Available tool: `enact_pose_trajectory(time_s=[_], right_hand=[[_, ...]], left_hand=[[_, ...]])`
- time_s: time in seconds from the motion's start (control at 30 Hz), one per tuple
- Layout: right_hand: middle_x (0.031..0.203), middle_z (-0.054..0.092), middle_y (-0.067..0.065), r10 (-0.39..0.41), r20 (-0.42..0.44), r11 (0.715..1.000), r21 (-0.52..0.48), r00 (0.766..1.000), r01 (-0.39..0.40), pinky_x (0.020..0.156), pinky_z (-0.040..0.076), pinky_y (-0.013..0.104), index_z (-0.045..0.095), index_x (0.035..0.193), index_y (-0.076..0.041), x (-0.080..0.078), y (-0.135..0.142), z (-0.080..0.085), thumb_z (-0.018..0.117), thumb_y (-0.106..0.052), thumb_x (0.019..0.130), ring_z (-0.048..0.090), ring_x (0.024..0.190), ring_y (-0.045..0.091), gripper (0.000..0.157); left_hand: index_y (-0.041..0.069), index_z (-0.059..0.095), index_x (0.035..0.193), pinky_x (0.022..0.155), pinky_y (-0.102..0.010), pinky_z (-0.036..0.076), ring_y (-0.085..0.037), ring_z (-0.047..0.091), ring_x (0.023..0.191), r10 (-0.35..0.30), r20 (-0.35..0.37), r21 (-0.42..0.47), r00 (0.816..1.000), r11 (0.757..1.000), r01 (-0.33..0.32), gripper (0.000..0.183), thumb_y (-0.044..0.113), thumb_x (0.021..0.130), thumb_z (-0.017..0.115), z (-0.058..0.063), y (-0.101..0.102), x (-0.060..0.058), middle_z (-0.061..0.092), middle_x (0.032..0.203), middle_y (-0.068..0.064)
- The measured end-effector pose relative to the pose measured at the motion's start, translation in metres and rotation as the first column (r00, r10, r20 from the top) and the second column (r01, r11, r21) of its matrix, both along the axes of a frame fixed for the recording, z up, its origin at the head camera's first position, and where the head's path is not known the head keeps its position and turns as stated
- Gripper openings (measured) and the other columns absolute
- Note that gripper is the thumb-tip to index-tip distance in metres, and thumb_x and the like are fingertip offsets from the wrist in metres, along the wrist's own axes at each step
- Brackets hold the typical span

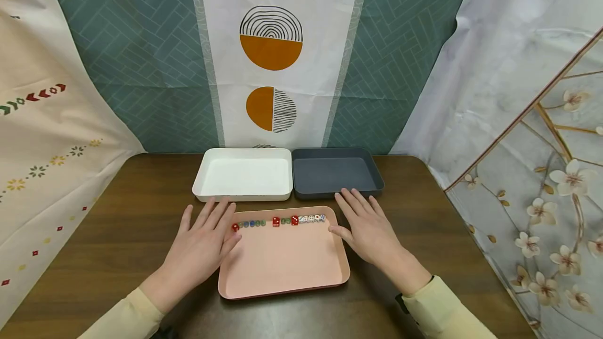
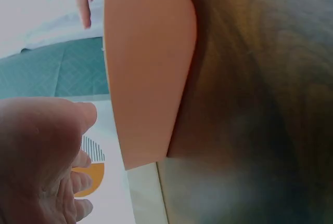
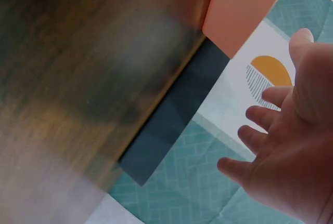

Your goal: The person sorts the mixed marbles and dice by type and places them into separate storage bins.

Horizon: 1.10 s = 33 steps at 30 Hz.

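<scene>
A pink tray [image 1: 285, 266] lies on the table, slightly tilted to the view. Along its far side runs a row of small dice: red dice [image 1: 276, 222], green and blue dice [image 1: 252, 223], and white dice [image 1: 312, 218] at the right end. My left hand [image 1: 202, 245] is spread at the tray's left edge, its thumb over the rim near a red die. Over the right edge my right hand [image 1: 369, 229] is spread too, fingers pointing toward the dark tray. Both hands look to hold nothing; whether they touch the pink tray cannot be told.
Behind the pink tray stand a white tray [image 1: 245, 171] and a dark grey tray [image 1: 336, 171], side by side. The wooden table [image 1: 118, 234] extends to both sides. Patterned cloths [image 1: 155, 56] hang behind and at the sides.
</scene>
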State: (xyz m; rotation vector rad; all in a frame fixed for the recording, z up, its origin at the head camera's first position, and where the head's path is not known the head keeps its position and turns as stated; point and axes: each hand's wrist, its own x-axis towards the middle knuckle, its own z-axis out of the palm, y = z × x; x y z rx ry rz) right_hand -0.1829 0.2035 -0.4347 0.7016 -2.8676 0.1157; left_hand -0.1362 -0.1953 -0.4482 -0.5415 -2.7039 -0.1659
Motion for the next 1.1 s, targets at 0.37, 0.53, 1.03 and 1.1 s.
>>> enact_pose_trajectory(time_s=[0.37, 0.53, 1.03, 1.1], right_hand=[[0.177, 0.036, 0.015, 0.041, 0.061, 0.999, 0.024, 0.997, -0.043, 0.128, 0.026, 0.067, 0.042, 0.171, -0.008, 0.004, 0.000, -0.008, 0.062, -0.058, 0.109, 0.029, 0.165, 0.038, 0.082], [0.176, 0.038, 0.017, 0.052, 0.093, 0.998, 0.017, 0.994, -0.054, 0.127, 0.027, 0.068, 0.043, 0.170, -0.008, 0.006, 0.001, -0.011, 0.063, -0.058, 0.109, 0.031, 0.164, 0.040, 0.082], [0.175, 0.039, 0.017, 0.046, 0.146, 0.999, 0.010, 0.988, -0.048, 0.127, 0.026, 0.068, 0.046, 0.170, -0.013, 0.006, 0.004, -0.014, 0.064, -0.056, 0.109, 0.030, 0.164, 0.040, 0.077], [0.175, 0.039, 0.017, 0.041, 0.154, 0.999, 0.007, 0.987, -0.043, 0.128, 0.026, 0.068, 0.045, 0.170, -0.013, 0.006, 0.005, -0.013, 0.063, -0.056, 0.109, 0.030, 0.164, 0.040, 0.077]], left_hand=[[0.001, 0.056, 0.160, 0.123, -0.076, 0.021, -0.046, 0.040, 0.158, 0.046, 0.069, -0.077, 0.997, 0.996, -0.040, 0.072, 0.044, 0.105, 0.073, -0.005, -0.007, 0.008, 0.047, 0.169, -0.022], [0.002, 0.059, 0.158, 0.123, -0.076, 0.023, -0.046, 0.042, 0.156, 0.058, 0.078, -0.078, 0.995, 0.996, -0.052, 0.070, 0.044, 0.105, 0.075, -0.006, -0.008, 0.010, 0.051, 0.166, -0.023], [0.006, 0.062, 0.156, 0.125, -0.076, 0.018, -0.045, 0.042, 0.156, 0.061, 0.065, -0.091, 0.996, 0.994, -0.055, 0.061, 0.042, 0.107, 0.071, -0.012, -0.007, 0.007, 0.051, 0.165, -0.023], [0.006, 0.062, 0.156, 0.125, -0.076, 0.018, -0.045, 0.042, 0.157, 0.059, 0.060, -0.088, 0.996, 0.995, -0.054, 0.061, 0.041, 0.107, 0.071, -0.013, -0.007, 0.006, 0.051, 0.165, -0.023]])
